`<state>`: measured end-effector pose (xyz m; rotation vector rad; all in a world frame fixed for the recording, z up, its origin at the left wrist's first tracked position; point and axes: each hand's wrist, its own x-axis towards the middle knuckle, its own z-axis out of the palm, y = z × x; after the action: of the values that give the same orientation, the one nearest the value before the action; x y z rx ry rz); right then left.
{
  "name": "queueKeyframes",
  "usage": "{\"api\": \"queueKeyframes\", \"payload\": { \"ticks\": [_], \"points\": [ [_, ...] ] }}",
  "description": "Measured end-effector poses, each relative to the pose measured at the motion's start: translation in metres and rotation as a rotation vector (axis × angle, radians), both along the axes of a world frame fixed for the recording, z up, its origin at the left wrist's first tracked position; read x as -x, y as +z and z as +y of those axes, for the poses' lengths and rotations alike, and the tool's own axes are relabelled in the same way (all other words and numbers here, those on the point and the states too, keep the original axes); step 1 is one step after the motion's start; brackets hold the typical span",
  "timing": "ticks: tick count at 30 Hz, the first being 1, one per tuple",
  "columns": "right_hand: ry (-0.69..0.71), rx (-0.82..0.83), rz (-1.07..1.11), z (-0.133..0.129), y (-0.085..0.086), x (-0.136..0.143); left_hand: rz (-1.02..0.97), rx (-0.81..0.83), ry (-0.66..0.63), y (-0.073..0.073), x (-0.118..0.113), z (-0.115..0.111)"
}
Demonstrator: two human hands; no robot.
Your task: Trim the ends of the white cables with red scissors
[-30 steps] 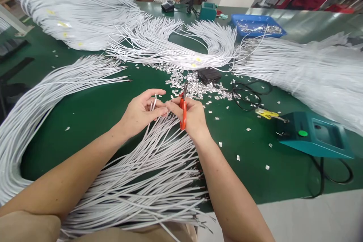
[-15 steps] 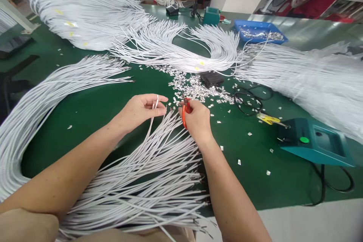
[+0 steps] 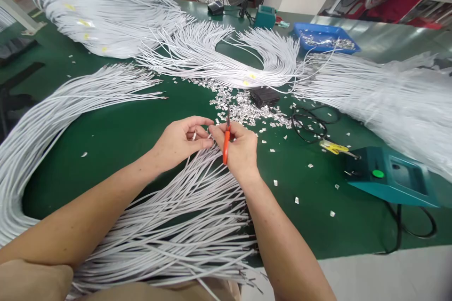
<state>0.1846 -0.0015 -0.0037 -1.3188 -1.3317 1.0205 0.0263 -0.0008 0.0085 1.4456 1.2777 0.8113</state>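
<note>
My left hand (image 3: pixel 178 146) is closed on a thin white cable, whose pale end (image 3: pixel 194 135) shows between the fingers. In my right hand (image 3: pixel 243 153) are small scissors (image 3: pixel 226 148) with orange handles, their dark blades pointing away from me. The right thumb and forefinger meet the left fingertips at a cable end; which fingers grip it is hard to make out. Below both hands a loose bundle of white cables (image 3: pixel 176 225) fans out to the right, with dark bared tips. Beyond the scissors lies a heap of small silvery pieces (image 3: pixel 243 108).
More white cable bundles (image 3: pixel 106 14) cover the back and left of the green table (image 3: pixel 123 131). A black block (image 3: pixel 264 96) sits by the heap. A blue tray (image 3: pixel 325 48) is behind. On the right are a teal device (image 3: pixel 391 176), a yellow clip (image 3: pixel 334 147) and black cords.
My right hand has moved slightly left, and its fingers now meet the left fingertips. The scissors have swung more upright. The view has shifted slightly.
</note>
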Motion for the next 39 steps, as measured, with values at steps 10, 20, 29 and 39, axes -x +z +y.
{"api": "queueKeyframes", "payload": {
  "ticks": [10, 20, 29, 39],
  "points": [
    [0.041, 0.113, -0.02, 0.011, 0.001, -0.019, -0.183, 0.119, 0.079, -0.003, 0.007, 0.007],
    [0.212, -0.077, -0.696, 0.007, -0.011, -0.013, -0.094, 0.052, 0.097, 0.0, 0.008, 0.009],
    [0.184, -0.192, -0.861, 0.007, -0.013, -0.016, 0.142, -0.078, 0.082, 0.005, 0.004, 0.002],
    [0.172, -0.187, -0.86, 0.006, -0.014, -0.017, 0.29, -0.238, 0.065, 0.003, 0.002, -0.001]
  ]
}}
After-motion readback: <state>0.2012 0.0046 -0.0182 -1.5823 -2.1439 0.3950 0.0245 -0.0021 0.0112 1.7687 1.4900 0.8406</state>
